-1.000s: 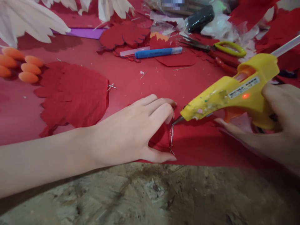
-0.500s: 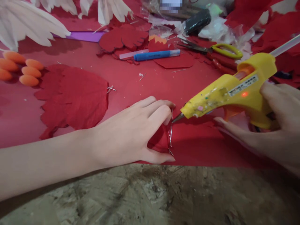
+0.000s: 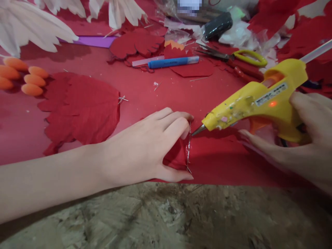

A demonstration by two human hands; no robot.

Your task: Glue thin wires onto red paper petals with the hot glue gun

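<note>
My left hand point(image 3: 147, 145) arches over a red crepe-like petal piece point(image 3: 177, 155), holding it against the red sheet with thumb at the near edge and fingers at the far edge. Along the piece's right edge runs a thin wire point(image 3: 188, 148) with shiny clear glue on it. Much of the piece is hidden under the hand. In my right hand point(image 3: 308, 135) is a yellow hot glue gun point(image 3: 233, 103), its red light lit and a clear glue stick point(image 3: 317, 51) out of its back. The metal nozzle point(image 3: 199, 130) points left, its tip close beside the wire.
A similar layered red piece point(image 3: 85, 107) with crossed wires lies left, near orange egg-shaped pieces point(image 3: 35, 80) and white petals point(image 3: 33, 27). Behind are a blue pen point(image 3: 171, 62), yellow-handled scissors point(image 3: 250, 58), red scraps and plastic bags. The sheet's near edge borders a mottled board point(image 3: 166, 214).
The glue gun has shifted slightly right, drawing its nozzle tip a little back from the wire. My left hand stays in place on the red piece.
</note>
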